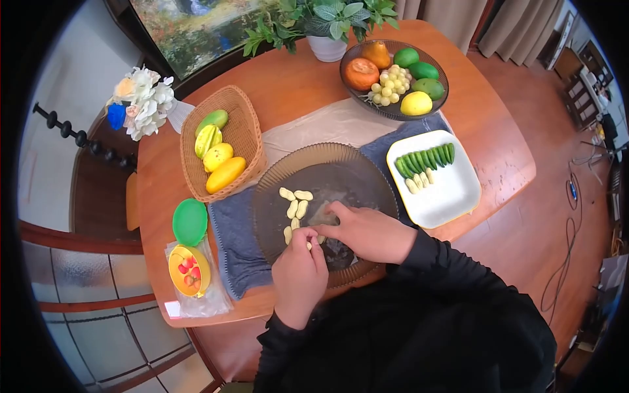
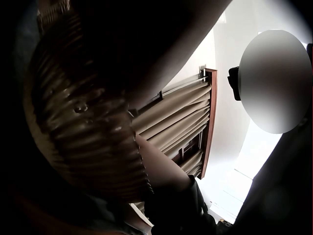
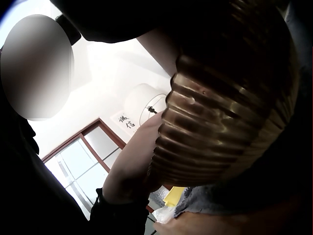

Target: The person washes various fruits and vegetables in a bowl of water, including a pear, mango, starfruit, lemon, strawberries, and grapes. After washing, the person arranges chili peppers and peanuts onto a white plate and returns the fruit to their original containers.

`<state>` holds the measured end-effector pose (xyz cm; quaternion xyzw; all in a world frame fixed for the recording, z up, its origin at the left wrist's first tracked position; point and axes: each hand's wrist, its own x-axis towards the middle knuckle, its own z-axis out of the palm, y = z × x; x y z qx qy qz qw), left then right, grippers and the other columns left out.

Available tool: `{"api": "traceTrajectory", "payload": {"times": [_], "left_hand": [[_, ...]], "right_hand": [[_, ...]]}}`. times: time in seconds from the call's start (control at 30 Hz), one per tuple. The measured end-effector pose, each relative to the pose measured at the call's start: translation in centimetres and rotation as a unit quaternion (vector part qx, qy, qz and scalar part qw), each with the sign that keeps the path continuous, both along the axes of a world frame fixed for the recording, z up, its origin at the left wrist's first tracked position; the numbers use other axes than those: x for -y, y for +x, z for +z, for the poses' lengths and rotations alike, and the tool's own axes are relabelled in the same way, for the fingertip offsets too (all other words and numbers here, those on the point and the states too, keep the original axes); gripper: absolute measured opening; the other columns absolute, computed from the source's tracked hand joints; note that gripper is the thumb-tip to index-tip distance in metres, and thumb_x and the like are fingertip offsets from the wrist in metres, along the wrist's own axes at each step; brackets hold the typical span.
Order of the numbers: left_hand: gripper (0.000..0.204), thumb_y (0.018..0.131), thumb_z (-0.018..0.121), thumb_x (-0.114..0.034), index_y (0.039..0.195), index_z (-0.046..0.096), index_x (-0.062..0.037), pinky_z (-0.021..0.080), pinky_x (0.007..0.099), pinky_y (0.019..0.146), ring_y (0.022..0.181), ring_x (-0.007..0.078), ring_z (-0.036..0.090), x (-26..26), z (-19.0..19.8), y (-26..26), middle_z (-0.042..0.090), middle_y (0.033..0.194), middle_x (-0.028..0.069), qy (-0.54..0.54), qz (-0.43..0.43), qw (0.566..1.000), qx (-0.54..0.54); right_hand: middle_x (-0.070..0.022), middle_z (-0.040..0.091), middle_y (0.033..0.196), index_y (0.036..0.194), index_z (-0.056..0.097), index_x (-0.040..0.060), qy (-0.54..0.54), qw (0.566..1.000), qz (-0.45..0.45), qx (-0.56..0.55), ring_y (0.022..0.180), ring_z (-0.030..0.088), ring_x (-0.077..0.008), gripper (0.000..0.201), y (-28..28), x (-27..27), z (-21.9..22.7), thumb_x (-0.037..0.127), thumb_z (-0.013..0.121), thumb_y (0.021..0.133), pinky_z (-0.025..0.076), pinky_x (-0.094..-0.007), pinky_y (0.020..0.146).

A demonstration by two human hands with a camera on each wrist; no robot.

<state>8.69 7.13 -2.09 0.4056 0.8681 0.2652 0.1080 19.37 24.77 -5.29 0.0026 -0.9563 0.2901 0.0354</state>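
Note:
A dark ribbed glass plate (image 1: 354, 173) lies on a blue cloth (image 1: 236, 242) in the head view. Several pale fruit slices (image 1: 295, 203) lie in a group on its left half. My left hand (image 1: 298, 265) is curled at the plate's near edge and pinches a pale slice (image 1: 309, 246) at its fingertips. My right hand (image 1: 367, 230) rests over the plate's middle, fingers bent toward the left hand; whether it holds anything is hidden. Both wrist views are dark and show only the ribbed plate (image 2: 88, 132) (image 3: 220, 122) up close.
A white square plate (image 1: 452, 196) with green slices (image 1: 426, 159) sits to the right. A wicker basket (image 1: 246, 124) of yellow and green fruit stands at the left, a fruit bowl (image 1: 393, 112) and a potted plant (image 1: 327, 46) behind. A green lid (image 1: 190, 221) and a yellow container (image 1: 189, 270) lie near the left edge.

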Motion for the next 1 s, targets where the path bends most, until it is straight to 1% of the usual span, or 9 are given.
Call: {"api": "traceTrajectory", "payload": {"times": [0.07, 0.2, 0.27, 0.3, 0.37, 0.47, 0.57, 0.83, 1.0], "left_hand": [[0.012, 0.110, 0.059, -0.017, 0.120, 0.063, -0.0093, 0.056, 0.0521, 0.073, 0.086, 0.0437, 0.075, 0.1, 0.1, 0.0, 0.075, 0.091, 0.0184, -0.011, 0.009, 1.000, 0.004], [0.013, 0.110, 0.059, -0.016, 0.121, 0.063, -0.0099, 0.056, 0.0520, 0.074, 0.087, 0.0444, 0.075, 0.2, 0.3, -0.1, 0.076, 0.096, 0.0193, -0.022, 0.009, 1.000, 0.004], [0.013, 0.109, 0.060, -0.015, 0.120, 0.063, -0.0094, 0.057, 0.0517, 0.073, 0.085, 0.0432, 0.075, 0.3, 0.0, -0.2, 0.076, 0.093, 0.0190, -0.010, 0.004, 1.000, -0.019], [0.012, 0.108, 0.061, -0.014, 0.119, 0.063, -0.0089, 0.057, 0.0514, 0.071, 0.083, 0.0420, 0.075, 0.3, -0.1, -0.1, 0.075, 0.090, 0.0186, 0.002, -0.003, 0.999, -0.040], [0.013, 0.108, 0.061, -0.014, 0.120, 0.063, -0.0088, 0.057, 0.0511, 0.072, 0.085, 0.0417, 0.076, 0.3, -0.3, 0.1, 0.076, 0.092, 0.0184, 0.001, 0.004, 0.999, -0.042], [0.015, 0.109, 0.060, -0.016, 0.121, 0.063, -0.0086, 0.058, 0.0507, 0.074, 0.087, 0.0411, 0.077, 0.1, -0.1, 0.1, 0.078, 0.095, 0.0179, 0.002, 0.016, 0.999, -0.040], [0.016, 0.110, 0.059, -0.017, 0.123, 0.064, -0.0089, 0.058, 0.0510, 0.075, 0.088, 0.0413, 0.077, 0.0, 0.0, 0.2, 0.079, 0.097, 0.0177, -0.016, 0.035, 0.999, -0.025], [0.014, 0.110, 0.059, -0.018, 0.120, 0.064, -0.0107, 0.056, 0.0523, 0.074, 0.087, 0.0422, 0.076, 0.1, -0.1, 0.3, 0.078, 0.095, 0.0177, -0.025, 0.044, 0.998, -0.048], [0.014, 0.110, 0.059, -0.018, 0.121, 0.064, -0.0111, 0.056, 0.0527, 0.073, 0.086, 0.0428, 0.075, 0.1, -0.2, 0.2, 0.077, 0.093, 0.0181, -0.025, 0.047, 0.997, -0.048]], "right_hand": [[-0.0196, 0.058, 0.131, 0.151, 0.065, 0.0187, -0.036, 0.999, -0.008, -0.021, 0.107, 0.074, -0.0403, 0.051, 0.1, 0.1, -0.2, 0.009, 0.061, 0.100, 0.061, -0.0504, 0.093], [-0.0211, 0.057, 0.132, 0.146, 0.067, 0.0143, -0.035, 0.999, 0.012, -0.032, 0.106, 0.074, -0.0411, 0.044, 0.1, 0.1, -0.3, 0.010, 0.060, 0.103, 0.060, -0.0519, 0.094], [-0.0218, 0.055, 0.142, 0.138, 0.066, 0.0075, -0.049, 0.998, 0.007, 0.034, 0.108, 0.075, -0.0433, 0.045, 0.1, 0.2, 0.3, -0.002, 0.062, 0.095, 0.061, -0.0494, 0.096], [-0.0218, 0.055, 0.142, 0.138, 0.066, 0.0075, -0.049, 0.998, 0.007, 0.032, 0.108, 0.075, -0.0433, 0.045, 0.1, 0.2, 0.2, -0.002, 0.062, 0.095, 0.061, -0.0494, 0.096], [-0.0244, 0.059, 0.134, 0.125, 0.069, 0.0016, -0.052, 0.998, 0.008, 0.024, 0.103, 0.076, -0.0418, 0.026, 0.2, 0.2, -0.6, 0.010, 0.060, 0.102, 0.062, -0.0492, 0.092], [-0.0264, 0.062, 0.128, 0.117, 0.069, -0.0009, -0.012, 1.000, 0.000, 0.023, 0.102, 0.077, -0.0414, 0.021, 0.1, 0.4, -1.1, 0.008, 0.062, 0.099, 0.063, -0.0484, 0.089], [-0.0236, 0.062, 0.122, 0.120, 0.063, -0.0012, -0.005, 0.999, 0.012, 0.040, 0.102, 0.076, -0.0430, 0.023, 0.0, 0.4, -1.8, 0.003, 0.061, 0.098, 0.062, -0.0507, 0.088], [-0.0186, 0.068, 0.112, 0.113, 0.068, 0.0000, 0.024, 0.999, 0.038, -0.029, 0.097, 0.078, -0.0387, 0.018, 0.0, 0.8, -2.2, 0.008, 0.064, 0.098, 0.063, -0.0460, 0.085], [-0.0175, 0.072, 0.106, 0.107, 0.070, -0.0005, 0.011, 0.997, 0.069, 0.021, 0.093, 0.079, -0.0402, 0.016, -0.3, 0.3, -0.7, 0.014, 0.065, 0.102, 0.063, -0.0471, 0.078]]}}
